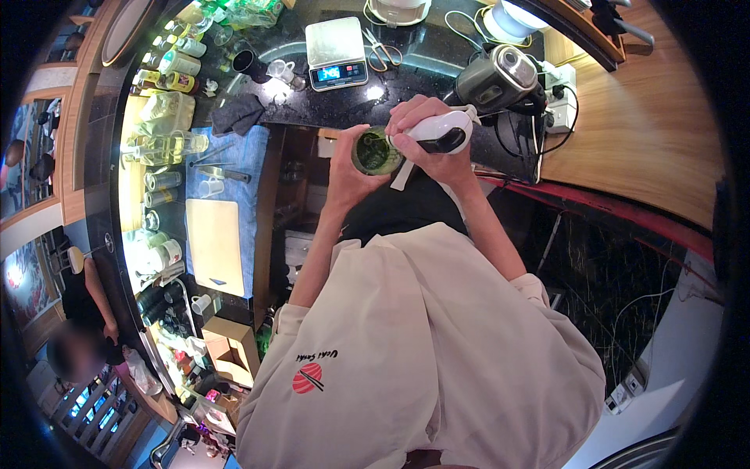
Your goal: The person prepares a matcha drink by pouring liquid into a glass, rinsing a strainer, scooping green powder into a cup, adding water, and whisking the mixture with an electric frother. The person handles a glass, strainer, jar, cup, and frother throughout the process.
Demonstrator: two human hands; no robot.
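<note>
My left hand is wrapped around a clear glass that holds dark green liquid. The glass is tilted, so its mouth faces up towards me. In my right hand is a white handheld electric mixer with a black panel. Its front end points at the glass rim, and a thin shaft seems to reach inside. What sits at the shaft's tip is hard to make out in the liquid. Both hands are close together at the counter's front edge.
Beyond my hands a digital kitchen scale and scissors lie on the black counter. An electric kettle stands right. At left are a cutting board, a knife and several bottles. Another person is far left.
</note>
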